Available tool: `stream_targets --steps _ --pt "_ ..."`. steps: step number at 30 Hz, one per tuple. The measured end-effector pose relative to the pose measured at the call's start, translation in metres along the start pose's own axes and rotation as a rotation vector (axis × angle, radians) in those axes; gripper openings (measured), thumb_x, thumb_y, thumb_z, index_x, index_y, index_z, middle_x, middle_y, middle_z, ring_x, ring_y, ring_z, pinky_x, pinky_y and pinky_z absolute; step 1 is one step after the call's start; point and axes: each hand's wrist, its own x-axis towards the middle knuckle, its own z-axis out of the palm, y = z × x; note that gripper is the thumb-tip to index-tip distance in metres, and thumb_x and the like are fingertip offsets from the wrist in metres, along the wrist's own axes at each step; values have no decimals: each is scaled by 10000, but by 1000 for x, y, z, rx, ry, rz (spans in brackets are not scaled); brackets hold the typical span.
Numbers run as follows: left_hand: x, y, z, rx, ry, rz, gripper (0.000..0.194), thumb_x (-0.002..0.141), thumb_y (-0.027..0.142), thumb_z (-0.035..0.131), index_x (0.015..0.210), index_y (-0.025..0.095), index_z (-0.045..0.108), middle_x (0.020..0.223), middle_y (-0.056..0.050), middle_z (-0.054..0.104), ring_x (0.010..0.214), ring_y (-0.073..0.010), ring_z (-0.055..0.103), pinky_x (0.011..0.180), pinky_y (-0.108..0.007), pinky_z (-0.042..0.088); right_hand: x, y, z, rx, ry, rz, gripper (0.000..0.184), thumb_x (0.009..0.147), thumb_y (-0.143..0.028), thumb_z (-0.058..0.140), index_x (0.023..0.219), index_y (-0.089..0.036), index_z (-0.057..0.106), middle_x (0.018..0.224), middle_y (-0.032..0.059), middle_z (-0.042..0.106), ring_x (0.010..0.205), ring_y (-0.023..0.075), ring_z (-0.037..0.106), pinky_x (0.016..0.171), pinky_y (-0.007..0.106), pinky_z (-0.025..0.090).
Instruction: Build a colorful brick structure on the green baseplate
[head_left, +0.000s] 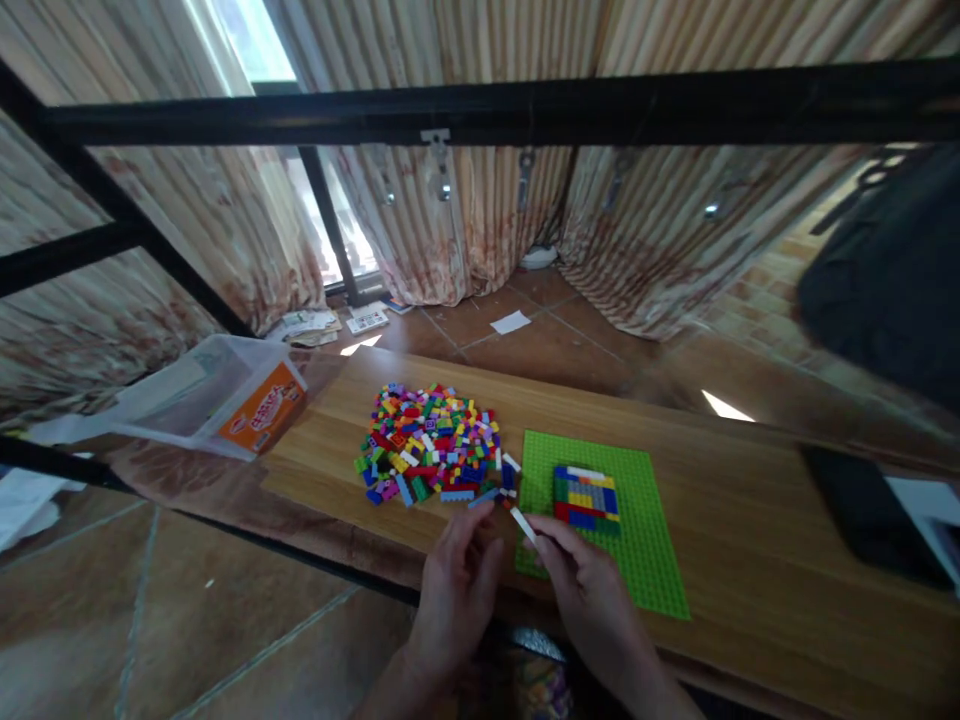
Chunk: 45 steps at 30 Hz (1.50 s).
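Between the thumb and forefinger of my right hand [589,590] is a long white brick [523,523], tilted, over the left edge of the green baseplate [652,540]. My left hand [457,585] is held beside it with fingers loosely curled, thumb and forefinger apart. Just beyond its fingertips lies a light blue brick [484,497]; whether they touch it I cannot tell. On the baseplate sits a flat block of joined bricks [586,497] in blue, yellow, grey, red, green and white. A heap of mixed loose bricks [431,440] spreads over the wooden table left of the baseplate.
A clear plastic bin [225,390] with an orange label stands at the table's left end. A dark flat object [870,510] lies at the right. Behind the table run a black metal rail [495,118] and striped curtains [465,220]. Papers [511,322] lie on the tiled floor.
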Motion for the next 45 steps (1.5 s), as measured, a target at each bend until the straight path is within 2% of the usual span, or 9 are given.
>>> stream_targets --steps 3,6,9,15,19,22,27,38,45 --pt "5 15 13 -73 -117 51 292 910 224 540 1197 242 594 1109 -39 668 1002 -154 633 869 -271 513 -8 6 -13 8 -2 -9 324 944 -392 444 1097 -246 689 1092 58 710 964 192 663 839 292 517" --pt "16 25 24 -84 -162 99 190 913 210 538 1063 221 655 987 -27 694 927 -142 647 827 -251 511 -8 15 -27 20 35 15 321 930 -408 469 1078 -236 696 1034 56 728 939 197 673 804 290 529" --pt "28 31 34 -43 -189 157 158 904 209 558 1011 204 674 938 -31 699 883 -144 647 804 -251 506 -7 27 -41 23 108 36 318 906 -429 510 1069 -228 695 1014 58 736 941 206 680 773 291 538" --pt "47 35 56 25 -198 215 149 909 214 552 980 198 682 908 -31 699 863 -140 649 795 -249 502 5 37 -64 -72 180 -52 239 882 -397 569 1022 -250 697 983 30 737 897 189 686 763 286 533" --pt "62 32 69 113 -192 254 158 911 216 537 974 203 681 929 -38 693 890 -156 644 811 -274 509 27 44 -78 -192 253 -175 208 888 -371 562 952 -261 726 976 31 713 877 178 674 808 299 519" --pt "73 28 73 178 -149 250 164 894 186 536 986 200 672 958 -46 686 926 -174 635 849 -303 511 46 50 -86 -262 304 -182 206 864 -380 582 888 -261 749 990 48 663 892 185 645 818 319 508" --pt "84 22 76 232 -142 208 205 892 165 511 1026 193 664 988 -58 670 948 -182 627 876 -323 509 66 56 -90 -304 248 -146 169 817 -367 624 842 -264 756 997 49 609 922 195 599 837 344 482" --pt "98 27 87 298 -185 194 202 905 191 519 973 200 708 944 -46 667 891 -163 629 847 -296 503 69 61 -86 -293 318 -103 144 785 -343 618 782 -230 708 977 50 612 886 191 593 828 347 474" --pt "99 28 89 307 -172 198 185 900 191 535 932 199 717 914 -40 666 874 -156 623 833 -287 490 67 64 -88 -187 346 -101 270 798 -443 624 890 -204 711 989 79 639 838 198 608 769 351 497"
